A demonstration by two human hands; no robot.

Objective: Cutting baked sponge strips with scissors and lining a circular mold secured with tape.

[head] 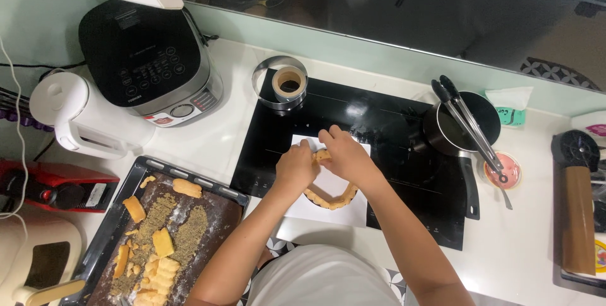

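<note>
Nearest the lens, low in the frame: white shirt (pixel 322 284) and two bare forearms reaching up toward the middle. Left hand (pixel 295 166) curled, fingers pressed narrow against the left side of a ring of sponge fingers (pixel 328 200); whether anything is pinched inside cannot be told. Right hand (pixel 344 154) closed in a tight pinch grip on one pale biscuit piece (pixel 322 154), held at the top of the ring, just beside the left fingertips. Ring of biscuits standing on a white paper sheet (pixel 303 210), at centre frame, on the near edge of a black induction hob (pixel 379 123).

Outward from there: at the hob's upper left corner, a steel cake ring (pixel 279 83) with a roll of tape (pixel 290 81) inside it. Right of the hands, a dark saucepan (pixel 461 129) on the hob, handle pointing down the frame, metal tongs (pixel 470 126) laid across its rim. Just right of the pan, a small pink dish (pixel 503 171) on the white worktop (pixel 524 243).

Lower left: a dark baking tray (pixel 126 211) carrying more biscuit pieces, crumbs and flour. Upper left: a black and silver rice cooker (pixel 148 60), with a white kettle (pixel 82 117) just below and left of it. Far right edge: a wooden rolling pin (pixel 579 217) lying upright in the frame.
</note>
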